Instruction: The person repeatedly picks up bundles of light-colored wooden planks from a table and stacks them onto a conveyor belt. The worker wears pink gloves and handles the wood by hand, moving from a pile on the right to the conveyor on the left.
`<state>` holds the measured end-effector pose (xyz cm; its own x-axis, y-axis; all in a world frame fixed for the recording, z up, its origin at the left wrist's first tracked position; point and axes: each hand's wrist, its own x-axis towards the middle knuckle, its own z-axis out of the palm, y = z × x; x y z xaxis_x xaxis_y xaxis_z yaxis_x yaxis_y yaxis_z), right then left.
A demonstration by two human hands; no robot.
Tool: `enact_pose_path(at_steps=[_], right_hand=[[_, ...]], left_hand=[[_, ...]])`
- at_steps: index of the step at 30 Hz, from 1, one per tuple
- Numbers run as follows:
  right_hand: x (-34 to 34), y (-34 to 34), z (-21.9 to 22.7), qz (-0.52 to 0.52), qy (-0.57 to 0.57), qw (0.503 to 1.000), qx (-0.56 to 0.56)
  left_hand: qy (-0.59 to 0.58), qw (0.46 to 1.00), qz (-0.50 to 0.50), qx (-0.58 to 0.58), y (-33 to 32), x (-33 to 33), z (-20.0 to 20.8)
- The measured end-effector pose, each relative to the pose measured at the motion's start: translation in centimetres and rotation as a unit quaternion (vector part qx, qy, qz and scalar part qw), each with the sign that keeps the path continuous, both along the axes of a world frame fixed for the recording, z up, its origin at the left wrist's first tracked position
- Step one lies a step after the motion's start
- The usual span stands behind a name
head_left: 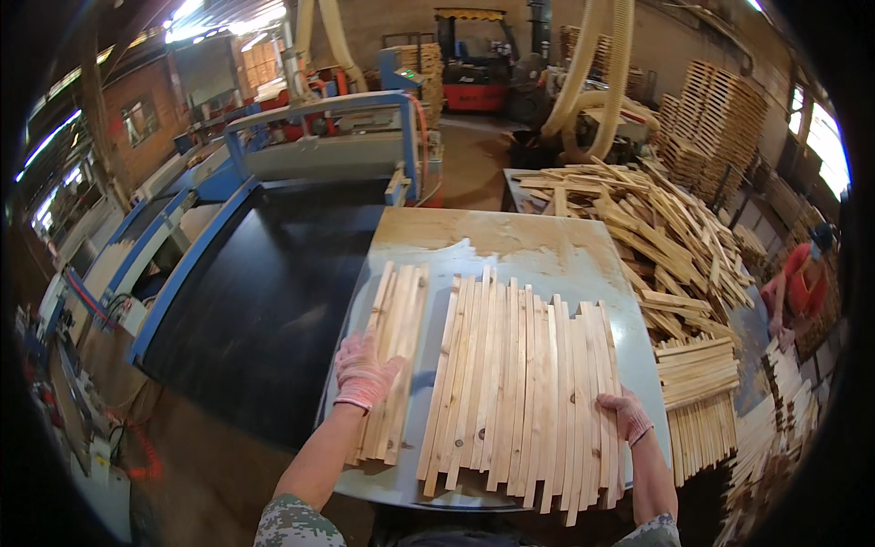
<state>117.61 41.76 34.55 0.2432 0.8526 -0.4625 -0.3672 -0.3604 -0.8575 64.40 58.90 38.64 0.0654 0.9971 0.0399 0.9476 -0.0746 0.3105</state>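
My left hand [363, 370], in a pink and white knit glove, lies on a narrow group of wooden strips [399, 314], thumb spread away from the fingers. A gap separates these from a wider row of wooden strips [510, 383] lying side by side, their ends uneven. At the right edge of that row rests my right hand [627, 416], gloved the same way, its digits apart over the outer strips. Part of its fingers is hidden. Both groups lie lengthwise on a pale metal-topped table [538, 239]; several near ends reach past its front edge.
A black conveyor belt [264, 283] in a blue frame adjoins the table's left side. To the right sit a heap of loose wood pieces [674, 237] and stacked strips [697, 374]. Another person [802, 283] in red stands far right. A red forklift [476, 82] is behind.
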Motion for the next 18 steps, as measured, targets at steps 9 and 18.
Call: enact_pose_path(at_steps=[9,18], right_hand=[[-18.3,6.8,1.4,0.031,0.008,0.999,0.034],[-43.7,15.3,0.2,0.064,0.065,0.994,0.055]], left_hand=[[-0.1,0.976,0.144,-0.13,1.0,-12.7,-0.5],[-0.063,0.975,0.191,-0.096,6.3,-38.9,-2.3]])
